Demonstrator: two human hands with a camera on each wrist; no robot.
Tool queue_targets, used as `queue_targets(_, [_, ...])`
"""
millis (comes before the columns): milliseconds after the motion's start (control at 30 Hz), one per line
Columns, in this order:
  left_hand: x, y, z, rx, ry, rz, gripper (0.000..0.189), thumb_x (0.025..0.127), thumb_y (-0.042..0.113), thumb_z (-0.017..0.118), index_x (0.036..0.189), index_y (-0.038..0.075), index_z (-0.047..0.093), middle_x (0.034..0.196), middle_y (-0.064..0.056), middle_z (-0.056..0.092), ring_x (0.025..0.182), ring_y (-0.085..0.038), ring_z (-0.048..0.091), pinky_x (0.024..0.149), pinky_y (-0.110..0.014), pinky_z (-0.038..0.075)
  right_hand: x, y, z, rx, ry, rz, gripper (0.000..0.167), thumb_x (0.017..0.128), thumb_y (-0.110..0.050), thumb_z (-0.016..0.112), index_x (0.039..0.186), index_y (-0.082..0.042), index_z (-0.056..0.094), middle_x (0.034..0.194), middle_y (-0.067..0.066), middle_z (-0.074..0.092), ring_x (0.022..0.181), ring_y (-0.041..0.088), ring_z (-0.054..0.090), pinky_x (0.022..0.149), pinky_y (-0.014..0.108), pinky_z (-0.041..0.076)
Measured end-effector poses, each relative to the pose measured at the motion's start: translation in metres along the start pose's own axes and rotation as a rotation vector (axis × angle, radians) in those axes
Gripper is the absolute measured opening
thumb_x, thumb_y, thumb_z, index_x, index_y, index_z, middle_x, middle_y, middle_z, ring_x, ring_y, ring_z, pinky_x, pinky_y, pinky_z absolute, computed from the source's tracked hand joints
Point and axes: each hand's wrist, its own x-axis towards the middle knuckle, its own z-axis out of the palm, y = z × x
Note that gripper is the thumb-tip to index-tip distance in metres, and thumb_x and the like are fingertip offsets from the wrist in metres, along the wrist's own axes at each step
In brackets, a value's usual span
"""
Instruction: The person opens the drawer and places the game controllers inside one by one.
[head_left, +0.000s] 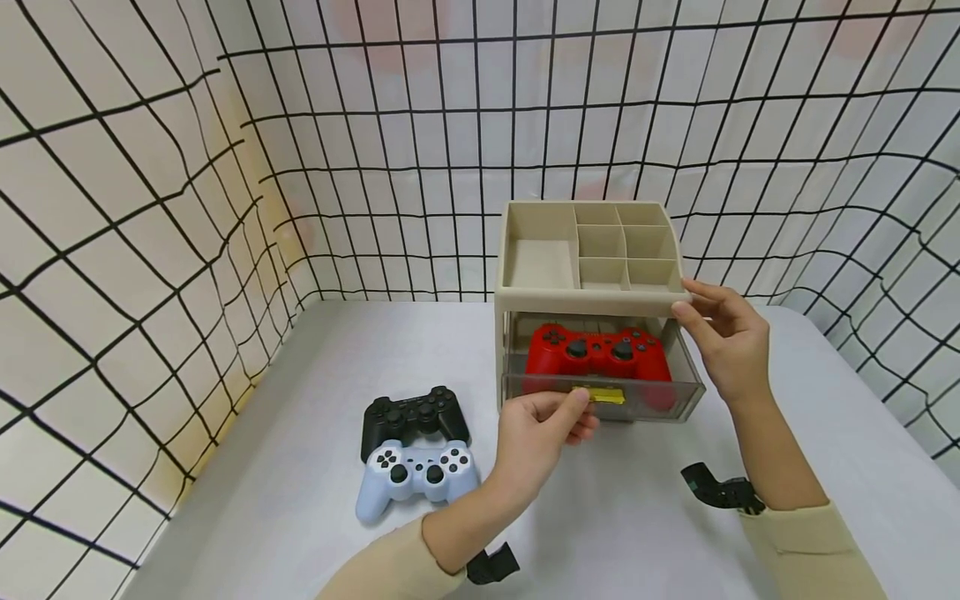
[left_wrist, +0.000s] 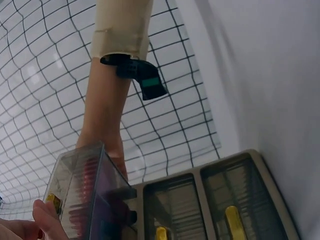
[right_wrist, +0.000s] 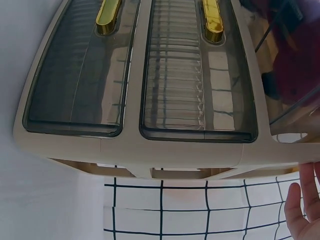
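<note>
To the left of the beige cabinet (head_left: 592, 302), on the pale bench (head_left: 300, 467), I have a black controller (head_left: 420, 412), and just nearer me than that, apparently up against it, a light blue controller (head_left: 416, 458) with white button patches. Next comes my left hand (head_left: 536, 433), in front of the cabinet and a little below its pulled-out drawer; its thumb and forefinger are nearly closed together, pinching the left end of the yellow handle (head_left: 609, 396), with my other fingers curled in underneath. That handle sits on the smoky clear front of the drawer (head_left: 652, 407), which juts out toward me from the cabinet's upper opening. Inside the drawer lies a red controller (head_left: 592, 354), sticks facing up, its lower part seen through the clear front. Above it, the cabinet's top carries a divided tray (head_left: 543, 262), one large compartment on the left and smaller ones on the right. Lower in the cabinet, my right wrist's view shows two more drawers, pushed in, each with a shiny yellow pull (right_wrist: 212, 22). At the cabinet's right side is my right hand (head_left: 731, 342), half open, thumb on the front edge and forefinger at the side, so that I grip the upper corner between them. Behind the cabinet stands black wire mesh (head_left: 513, 108).
</note>
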Motion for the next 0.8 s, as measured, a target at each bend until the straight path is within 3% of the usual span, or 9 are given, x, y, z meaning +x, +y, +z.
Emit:
queue_targets(167, [0.008,-0.002,0.000,0.008,0.010,0.017,0.027,0.092,0.017,0.069,0.090,-0.009,0.073,0.078,-0.018,0.071,0.063,-0.011,0.066,0.066,-0.025,0.056,0.000,-0.001,0.001,0.009,0.006,0.002,0.030,0.086,0.012,0.063,0.116,0.008,0.065,0.093,-0.005,0.070,0.085,0.007,0.064,0.075,0.014,0.050])
queue_targets(500, [0.022,-0.005,0.004,0.012,0.066,0.012,0.025,0.091,0.018,0.071,0.087,-0.007,0.074,0.075,-0.014,0.071,0.060,-0.010,0.065,0.065,-0.027,0.057,-0.001,-0.004,0.001,-0.077,0.004,0.010,0.029,0.089,0.009,0.063,0.118,0.006,0.065,0.095,-0.009,0.069,0.085,0.005,0.063,0.076,0.013,0.050])
queue_targets(800, [0.034,-0.009,0.003,0.029,0.069,0.068,0.027,0.092,0.017,0.070,0.086,-0.010,0.073,0.073,-0.013,0.070,0.059,-0.012,0.066,0.065,-0.030,0.058,0.000,-0.001,0.001,-0.049,0.009,0.003,0.030,0.087,0.010,0.065,0.117,0.007,0.065,0.091,-0.007,0.068,0.083,0.007,0.064,0.074,0.013,0.050])
